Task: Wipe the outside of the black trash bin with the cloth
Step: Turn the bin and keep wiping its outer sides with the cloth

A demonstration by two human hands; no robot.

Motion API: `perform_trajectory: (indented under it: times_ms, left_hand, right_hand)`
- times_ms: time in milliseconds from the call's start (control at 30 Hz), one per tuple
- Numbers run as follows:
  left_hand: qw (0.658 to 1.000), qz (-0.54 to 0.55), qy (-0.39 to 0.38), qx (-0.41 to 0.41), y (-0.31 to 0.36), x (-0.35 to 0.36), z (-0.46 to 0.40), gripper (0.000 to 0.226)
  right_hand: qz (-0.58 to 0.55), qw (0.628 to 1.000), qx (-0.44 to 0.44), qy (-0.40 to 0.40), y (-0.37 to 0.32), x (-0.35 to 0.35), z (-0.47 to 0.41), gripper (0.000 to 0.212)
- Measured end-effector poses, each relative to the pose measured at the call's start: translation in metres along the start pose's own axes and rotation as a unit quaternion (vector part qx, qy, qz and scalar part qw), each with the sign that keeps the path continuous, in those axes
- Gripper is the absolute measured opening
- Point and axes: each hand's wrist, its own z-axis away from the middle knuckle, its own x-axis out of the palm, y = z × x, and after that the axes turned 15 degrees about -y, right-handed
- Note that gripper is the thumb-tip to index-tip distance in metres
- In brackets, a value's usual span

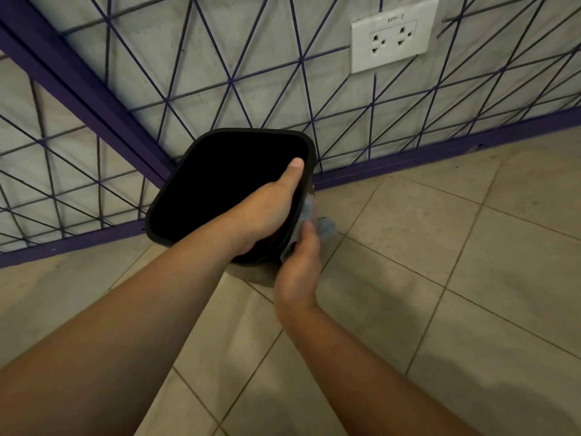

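Note:
The black trash bin (pixel 201 184) stands in the corner of the floor, its dark square opening facing up at me. My left hand (pixel 267 209) grips the bin's right rim, thumb lying inside the opening and fingers hidden over the edge. My right hand (pixel 298 265) holds a grey-blue cloth (pixel 325 226) bunched against the bin's outer right side, low and near the front corner. Most of the cloth is hidden between my hand and the bin wall.
Purple metal grid panels (pixel 239 89) stand against grey walls on two sides right behind the bin. A white double wall socket (pixel 393 36) is up on the right wall. Beige floor tiles (pixel 440 262) spread out to the right and front.

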Motion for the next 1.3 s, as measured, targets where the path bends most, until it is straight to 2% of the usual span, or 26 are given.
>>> perform_trajectory:
  times_ms: [100,233,333,467,567,667,767,967,1033,1133,1200,1300]
  left_hand:
    - [0.995,-0.098,0.019,0.030,0.003,0.010,-0.004,0.061]
    - [0.994,-0.091,0.032,0.043,0.002,0.013,-0.001,0.050]
    - [0.990,-0.123,0.046,0.048,0.005,0.015,0.004,0.048]
    - [0.977,-0.204,0.055,0.039,0.004,0.017,0.013,0.045]
    - [0.964,-0.259,0.008,0.052,-0.007,0.006,0.030,0.044]
    - [0.964,-0.250,-0.077,0.044,-0.023,-0.017,0.050,0.036]
    - [0.969,-0.210,-0.131,0.004,-0.032,-0.040,0.064,0.026]
    - [0.959,-0.258,-0.120,-0.004,-0.028,-0.047,0.066,0.017]
    - [0.961,-0.253,-0.108,0.002,-0.028,-0.042,0.064,0.027]
    - [0.962,-0.264,-0.064,0.011,-0.028,-0.032,0.059,0.059]
    - [0.957,-0.281,-0.066,0.020,-0.028,-0.027,0.058,0.068]
    - [0.945,-0.316,-0.073,0.051,-0.024,-0.024,0.054,0.049]
  right_hand:
    - [0.090,0.995,-0.007,-0.032,0.004,-0.003,0.012,0.058]
    - [0.209,0.975,-0.045,-0.060,0.025,-0.002,0.038,0.049]
    - [0.233,0.970,-0.035,-0.063,0.035,-0.008,0.050,0.047]
    - [0.157,0.985,0.066,-0.003,0.035,-0.029,0.052,0.059]
    - [0.067,0.984,0.135,0.090,0.026,-0.044,0.046,0.030]
    - [-0.006,0.973,0.169,0.155,0.013,-0.056,0.037,0.050]
    - [0.021,0.968,0.142,0.206,0.001,-0.068,0.027,0.056]
    - [0.030,0.966,0.160,0.201,-0.008,-0.072,0.030,0.055]
    - [0.019,0.966,0.173,0.191,-0.005,-0.067,0.031,0.054]
    - [-0.024,0.956,0.224,0.186,-0.003,-0.057,0.029,0.055]
    - [-0.047,0.950,0.249,0.180,-0.004,-0.049,0.027,0.057]
    - [-0.063,0.957,0.249,0.136,-0.005,-0.031,0.027,0.059]
